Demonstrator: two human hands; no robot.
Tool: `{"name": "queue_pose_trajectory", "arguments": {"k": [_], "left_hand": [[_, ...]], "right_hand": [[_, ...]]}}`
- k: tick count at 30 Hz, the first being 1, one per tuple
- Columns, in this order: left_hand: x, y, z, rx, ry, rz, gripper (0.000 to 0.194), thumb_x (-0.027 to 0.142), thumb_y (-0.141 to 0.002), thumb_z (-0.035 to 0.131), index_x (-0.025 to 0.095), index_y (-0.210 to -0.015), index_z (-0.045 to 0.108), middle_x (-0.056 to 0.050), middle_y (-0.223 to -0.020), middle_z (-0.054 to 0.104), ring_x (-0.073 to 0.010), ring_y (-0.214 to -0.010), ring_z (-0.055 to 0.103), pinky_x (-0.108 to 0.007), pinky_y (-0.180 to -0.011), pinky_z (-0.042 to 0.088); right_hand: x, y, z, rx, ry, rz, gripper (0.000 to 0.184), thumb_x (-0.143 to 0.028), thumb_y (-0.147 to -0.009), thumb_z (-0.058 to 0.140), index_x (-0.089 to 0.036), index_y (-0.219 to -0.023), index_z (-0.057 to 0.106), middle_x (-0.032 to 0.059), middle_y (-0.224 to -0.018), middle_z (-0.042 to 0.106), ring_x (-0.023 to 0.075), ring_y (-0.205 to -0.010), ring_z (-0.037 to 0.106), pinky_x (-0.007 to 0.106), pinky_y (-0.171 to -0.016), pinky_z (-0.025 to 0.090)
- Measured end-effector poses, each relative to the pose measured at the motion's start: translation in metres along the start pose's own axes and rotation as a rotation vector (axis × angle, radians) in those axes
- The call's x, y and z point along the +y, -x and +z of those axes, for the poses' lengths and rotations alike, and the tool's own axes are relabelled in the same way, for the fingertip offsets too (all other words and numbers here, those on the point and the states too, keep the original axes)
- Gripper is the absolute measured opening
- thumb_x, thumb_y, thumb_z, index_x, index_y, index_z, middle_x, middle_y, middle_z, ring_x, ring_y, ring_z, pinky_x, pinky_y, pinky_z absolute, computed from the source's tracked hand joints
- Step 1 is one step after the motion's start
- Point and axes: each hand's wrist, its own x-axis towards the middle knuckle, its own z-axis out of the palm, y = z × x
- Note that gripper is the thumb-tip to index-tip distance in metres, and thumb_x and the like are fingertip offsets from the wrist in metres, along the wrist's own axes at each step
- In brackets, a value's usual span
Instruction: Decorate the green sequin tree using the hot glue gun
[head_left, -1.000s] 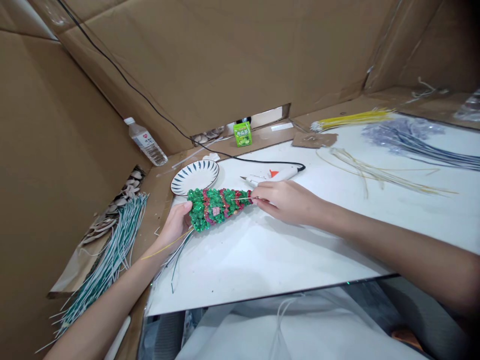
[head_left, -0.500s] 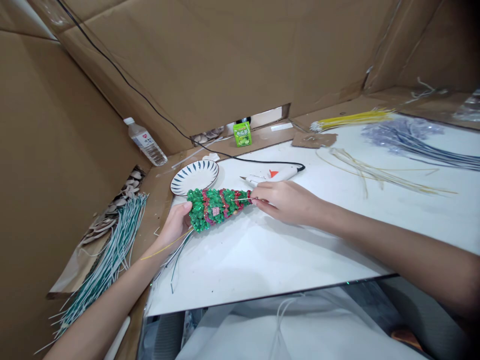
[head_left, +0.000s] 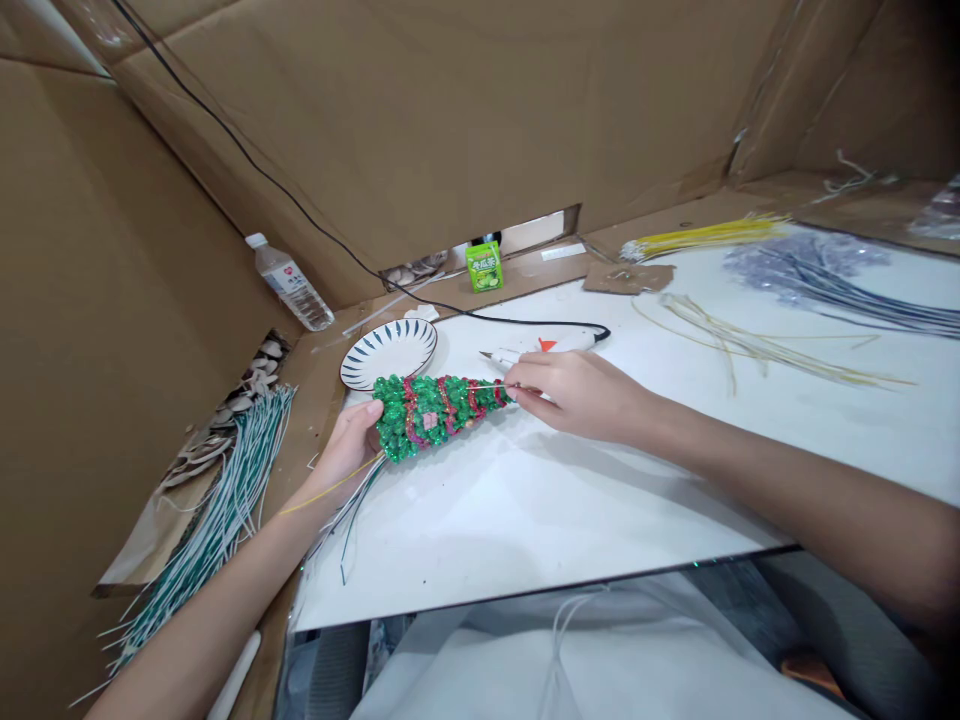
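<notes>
A green beaded Christmas tree (head_left: 424, 440) with red garland bands and a small pink patch lies on its side, its wide base toward the left. My left hand (head_left: 352, 440) is closed around that base, thumb on top and the other fingers hidden behind it. A yellow strand and several thin dark and pale strands trail from the base. Near the tip, my right hand (head_left: 562, 395) pinches a thin, pale needle-like piece (head_left: 487, 386) lying along the tree's upper side. Whether its far end goes into the tree I cannot tell.
Behind the tree are a striped plate (head_left: 390, 355) and a white corded pen-shaped tool (head_left: 577, 341). A water bottle (head_left: 292, 285) and green carton (head_left: 484, 268) stand farther back. Green-white strands (head_left: 217, 520) lie left; yellow (head_left: 705, 238) and blue-grey strands (head_left: 862, 295) lie right.
My right hand has moved slightly right, away from the tree's tip, with the thin piece in its pinch, so more of the tip shows. The left hand stays on the base.
</notes>
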Motion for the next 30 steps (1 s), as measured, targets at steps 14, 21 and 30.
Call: {"name": "queue_pose_trajectory", "arguments": {"k": [14, 21, 30], "left_hand": [[0.0035, -0.0027, 0.0041, 0.086, 0.004, 0.015, 0.039, 0.048, -0.071, 0.066, 0.017, -0.095, 0.067, -0.007, -0.09, 0.073, -0.0254, -0.091, 0.067, -0.035, -0.079, 0.055], [0.006, 0.0002, 0.0024, 0.018, 0.025, 0.012, 0.033, 0.045, -0.071, 0.067, 0.017, -0.088, 0.069, -0.004, -0.08, 0.073, -0.0237, -0.082, 0.068, -0.031, -0.071, 0.055], [0.0071, 0.0046, -0.0004, -0.085, -0.073, 0.06, 0.029, 0.044, -0.061, 0.072, 0.015, -0.06, 0.068, -0.002, -0.058, 0.067, -0.0159, -0.052, 0.06, -0.025, -0.049, 0.049]], "right_hand": [[0.0012, 0.0004, -0.0002, 0.001, 0.014, -0.013, 0.023, -0.023, -0.09, 0.036, -0.017, -0.089, 0.059, 0.0033, -0.089, 0.062, 0.0105, -0.074, 0.053, 0.023, -0.064, 0.031], [0.001, 0.0003, 0.0007, -0.004, 0.023, -0.012, 0.026, -0.025, -0.091, 0.034, -0.017, -0.091, 0.059, 0.0032, -0.09, 0.062, 0.0108, -0.076, 0.054, 0.024, -0.064, 0.032], [0.0012, -0.0002, -0.001, -0.001, 0.053, 0.003, 0.025, -0.026, -0.09, 0.037, -0.017, -0.089, 0.06, 0.0027, -0.086, 0.061, 0.0105, -0.073, 0.053, 0.024, -0.062, 0.03]]}}
